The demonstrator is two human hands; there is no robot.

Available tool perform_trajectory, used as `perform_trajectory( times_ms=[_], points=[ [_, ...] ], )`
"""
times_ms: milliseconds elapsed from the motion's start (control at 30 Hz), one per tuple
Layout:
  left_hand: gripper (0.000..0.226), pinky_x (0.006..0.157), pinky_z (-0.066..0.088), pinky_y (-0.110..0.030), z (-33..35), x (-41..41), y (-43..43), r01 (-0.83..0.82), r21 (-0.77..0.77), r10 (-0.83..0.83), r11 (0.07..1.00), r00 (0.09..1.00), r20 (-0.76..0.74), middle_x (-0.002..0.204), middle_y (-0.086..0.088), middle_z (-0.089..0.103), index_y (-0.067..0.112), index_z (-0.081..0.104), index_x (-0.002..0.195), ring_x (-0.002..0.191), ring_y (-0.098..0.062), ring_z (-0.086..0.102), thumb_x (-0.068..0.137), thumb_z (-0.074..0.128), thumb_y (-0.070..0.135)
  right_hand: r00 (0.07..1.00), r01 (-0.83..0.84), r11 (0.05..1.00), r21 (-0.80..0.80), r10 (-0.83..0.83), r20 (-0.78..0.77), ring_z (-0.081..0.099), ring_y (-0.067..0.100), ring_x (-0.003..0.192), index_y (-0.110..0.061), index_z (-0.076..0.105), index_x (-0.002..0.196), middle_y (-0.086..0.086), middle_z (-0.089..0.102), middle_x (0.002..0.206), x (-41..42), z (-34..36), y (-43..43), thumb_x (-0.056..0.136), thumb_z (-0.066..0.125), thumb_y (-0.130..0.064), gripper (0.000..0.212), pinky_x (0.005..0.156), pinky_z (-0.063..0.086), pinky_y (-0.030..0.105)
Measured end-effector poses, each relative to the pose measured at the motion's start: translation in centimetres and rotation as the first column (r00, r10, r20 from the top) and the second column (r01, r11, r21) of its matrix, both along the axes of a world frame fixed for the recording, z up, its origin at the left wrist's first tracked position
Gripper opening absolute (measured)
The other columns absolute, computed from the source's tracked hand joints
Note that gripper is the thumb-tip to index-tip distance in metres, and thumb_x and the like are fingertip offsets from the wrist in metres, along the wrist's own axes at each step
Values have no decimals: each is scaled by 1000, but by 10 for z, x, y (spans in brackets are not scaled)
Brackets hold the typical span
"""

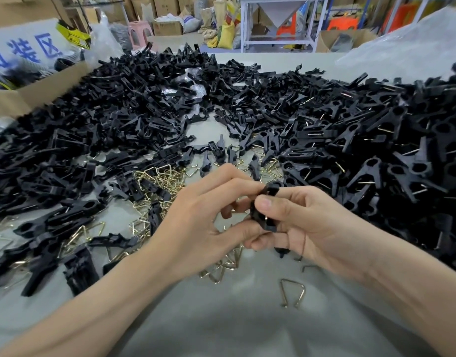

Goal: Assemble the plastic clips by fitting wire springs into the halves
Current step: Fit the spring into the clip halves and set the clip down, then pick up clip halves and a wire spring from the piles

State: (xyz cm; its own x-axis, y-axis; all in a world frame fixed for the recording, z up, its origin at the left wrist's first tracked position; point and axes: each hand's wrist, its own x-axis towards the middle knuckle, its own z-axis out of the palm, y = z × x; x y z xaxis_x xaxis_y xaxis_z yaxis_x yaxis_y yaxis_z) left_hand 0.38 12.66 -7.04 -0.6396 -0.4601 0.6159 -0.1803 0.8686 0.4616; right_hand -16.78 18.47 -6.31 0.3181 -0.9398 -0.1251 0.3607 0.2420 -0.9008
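Black plastic clip (264, 210) held over the grey table (221, 318), pinched by curled fingers of left hand (203, 217) and right hand (307, 222). Could snap apart or fly off from a crooked push on its wire spring (266, 218), barely showing.

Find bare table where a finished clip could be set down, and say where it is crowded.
Widest: the near table, around the lone spring. A small gap lies between the clip halves on the left and the clips on the right. Both heaps are crowded, as are the springs beyond the left hand.
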Motion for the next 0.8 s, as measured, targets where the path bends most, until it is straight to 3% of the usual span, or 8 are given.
perform_trajectory(
  times_ms=[233,367,467,567,600,667,700,800],
  points=[
    [42,67,50,-18,5,1,1,-46,83,53,996,994,-91,108,18,58,34,58,117,74,-10,59,79,72,22,985,170,985,-20,-170,-21,60,14,60,11,64,102,14,67,77,-11,16,-2,81,61,-11,30,56,51,18],
    [58,76,46,-15,-4,3,-8,-222,16,221,975,973,73,113,27,55,45,44,131,90,6,54,77,64,46,879,406,885,-230,-446,-166,60,12,59,-3,70,90,6,68,70,-42,55,-2,83,62,-12,14,56,50,18],
    [58,90,45,-40,-13,5,-18,-359,-12,347,933,892,289,122,21,49,48,39,129,107,3,46,75,58,52,593,638,581,-505,-790,-159,62,13,61,-11,70,82,3,69,68,-83,91,9,88,63,-12,10,57,50,20],
    [56,82,51,-45,-26,14,-30,-395,-82,396,915,840,370,116,22,60,55,47,117,93,-8,56,72,73,36,90,657,198,-728,-979,-185,65,5,67,-23,71,82,-9,70,68,-119,108,19,87,65,-19,9,63,53,23],
    [50,80,53,-46,-28,17,-32,-384,-66,380,921,848,369,112,28,58,59,52,111,90,-8,58,71,71,35,-71,607,147,-781,-969,-238,65,1,76,-26,71,85,-13,70,75,-131,107,20,87,65,-23,6,73,53,25],
    [47,75,55,-48,-29,22,-39,-346,-20,331,938,876,352,107,32,55,61,55,107,88,-9,61,71,67,35,-336,540,205,-816,-837,-432,55,8,110,-24,69,105,-8,66,106,-151,101,21,87,64,-36,23,96,42,27],
    [47,71,55,-47,-29,22,-41,-335,-3,315,942,885,343,105,31,54,61,55,107,87,-8,61,71,66,33,-409,539,251,-804,-756,-510,45,17,123,-22,66,115,-2,58,121,-157,97,20,87,62,-43,35,99,31,27],
    [38,67,53,-29,-21,19,-38,-331,8,307,944,885,349,101,31,54,53,62,93,80,5,58,70,75,25,-460,470,299,-830,-720,-520,32,25,130,-19,60,122,4,46,133,-146,89,9,90,56,-45,41,92,18,23]
  ],
)
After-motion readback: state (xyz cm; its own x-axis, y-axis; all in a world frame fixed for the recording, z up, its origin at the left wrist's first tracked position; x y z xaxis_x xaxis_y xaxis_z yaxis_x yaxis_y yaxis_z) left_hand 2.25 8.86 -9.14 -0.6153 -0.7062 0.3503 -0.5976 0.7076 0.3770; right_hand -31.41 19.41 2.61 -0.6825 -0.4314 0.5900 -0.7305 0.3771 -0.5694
